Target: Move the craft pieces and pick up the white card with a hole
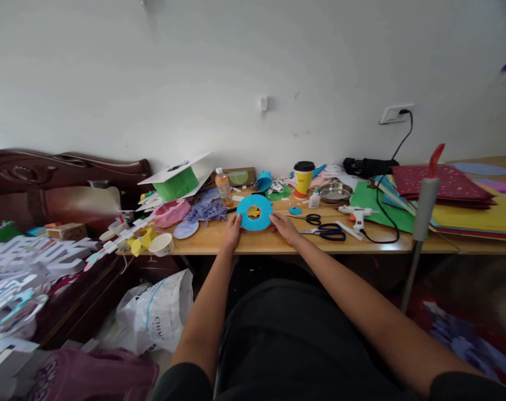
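A flat blue ring (254,224) with a round hole in its middle is held up over the front of the wooden table. My left hand (233,231) grips its left edge. On the opposite edge, my right hand (284,227) pinches the ring. Something yellow shows through the hole. Just right of the ring lie a small blue disc (295,210) and black-handled scissors (312,219). Larger scissors (330,231) with dark blue handles rest near the table's front edge, beside a white glue gun (358,218).
Behind stand a bottle (223,188), a yellow cup (303,181), a glue bottle (314,199) and a metal dish (335,192). Purple yarn (206,211) and a paper bowl (161,244) are at left. Coloured sheets (478,214) and an upright pole (425,209) are at right.
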Motion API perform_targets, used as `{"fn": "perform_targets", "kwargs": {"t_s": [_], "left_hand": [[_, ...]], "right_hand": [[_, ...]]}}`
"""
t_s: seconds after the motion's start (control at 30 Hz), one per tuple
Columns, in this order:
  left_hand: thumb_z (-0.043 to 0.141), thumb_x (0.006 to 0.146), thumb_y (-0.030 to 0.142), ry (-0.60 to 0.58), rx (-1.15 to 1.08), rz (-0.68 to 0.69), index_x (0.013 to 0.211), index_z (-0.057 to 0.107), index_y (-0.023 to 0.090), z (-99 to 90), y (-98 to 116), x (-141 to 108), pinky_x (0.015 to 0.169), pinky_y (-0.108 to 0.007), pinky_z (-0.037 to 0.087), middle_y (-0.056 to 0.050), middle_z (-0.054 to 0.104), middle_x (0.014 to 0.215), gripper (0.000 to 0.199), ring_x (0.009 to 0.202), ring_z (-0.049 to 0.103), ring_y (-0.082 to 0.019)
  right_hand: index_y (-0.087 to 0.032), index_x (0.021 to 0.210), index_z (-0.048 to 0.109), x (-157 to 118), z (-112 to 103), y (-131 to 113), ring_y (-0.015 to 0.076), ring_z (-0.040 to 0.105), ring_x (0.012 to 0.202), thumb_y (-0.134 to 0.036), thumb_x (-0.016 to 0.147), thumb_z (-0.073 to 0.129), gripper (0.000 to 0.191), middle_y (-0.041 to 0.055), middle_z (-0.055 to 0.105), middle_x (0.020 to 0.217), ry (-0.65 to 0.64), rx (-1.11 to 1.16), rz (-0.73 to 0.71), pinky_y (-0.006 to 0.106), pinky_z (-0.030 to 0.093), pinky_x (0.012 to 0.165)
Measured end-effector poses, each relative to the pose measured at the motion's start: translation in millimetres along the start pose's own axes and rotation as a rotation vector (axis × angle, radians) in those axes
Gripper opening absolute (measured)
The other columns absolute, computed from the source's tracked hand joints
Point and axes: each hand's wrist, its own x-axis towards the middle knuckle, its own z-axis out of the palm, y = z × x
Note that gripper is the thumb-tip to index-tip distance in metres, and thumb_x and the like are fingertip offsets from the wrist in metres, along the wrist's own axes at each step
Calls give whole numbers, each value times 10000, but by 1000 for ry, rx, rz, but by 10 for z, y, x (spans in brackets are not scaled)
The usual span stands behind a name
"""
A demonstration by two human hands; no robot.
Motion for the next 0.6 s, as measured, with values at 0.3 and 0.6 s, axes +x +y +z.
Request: {"fn": "perform_targets", "kwargs": {"t_s": [0.3, 0.6], "left_hand": [[643, 790, 690, 7, 7, 0, 1090, 674, 178, 4, -4, -8, 657, -267, 507, -51, 695, 878, 595, 776, 641, -181], [635, 796, 692, 17, 46, 3, 1069, 671, 176, -3, 17, -19, 654, -272, 511, -53, 698, 881, 584, 781, 645, -186]], "right_hand": [[-220, 908, 605, -26, 7, -52, 205, 656, 755, -678, 780, 559, 478, 22, 678, 755, 0, -32, 16, 297, 503, 633], [-217, 903, 606, -27, 13, -38, 196, 639, 718, -686, 777, 571, 486, 14, 661, 744, 6, -22, 6, 298, 504, 626]]}}
